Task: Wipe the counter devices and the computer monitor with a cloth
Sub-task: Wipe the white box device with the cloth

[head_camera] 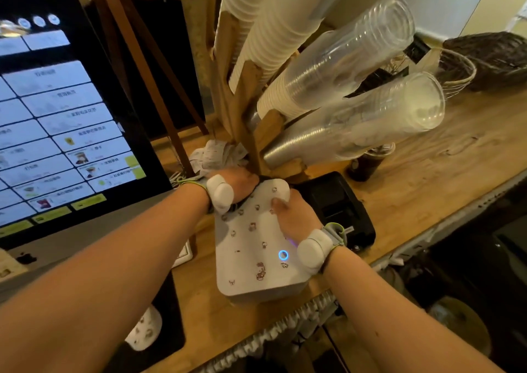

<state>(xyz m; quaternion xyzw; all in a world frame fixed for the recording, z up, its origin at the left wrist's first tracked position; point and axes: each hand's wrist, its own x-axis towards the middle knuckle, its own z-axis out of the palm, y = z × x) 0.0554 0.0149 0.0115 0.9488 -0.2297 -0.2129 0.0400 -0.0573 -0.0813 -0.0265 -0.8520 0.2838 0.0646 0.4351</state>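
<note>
A white box-shaped device (251, 253) with small stickers and a glowing blue ring lies on the wooden counter (427, 173). My left hand (239, 178) curls at its far left corner, closed on what looks like a dark cloth (248, 194) pressed along the device's edge; most of the cloth is hidden. My right hand (293, 215) rests on the device's far right corner and grips it. The lit computer monitor (57, 121) stands to the left. A black receipt printer (336, 201) sits just right of the white device.
A wooden cup rack (236, 101) rises right behind my hands, with stacks of paper cups (256, 30) and clear cups (356, 59) leaning out over the printer. Crumpled receipts (216, 153) lie at its foot. A dark drink cup (368, 164) and a wicker basket (490, 59) are further right.
</note>
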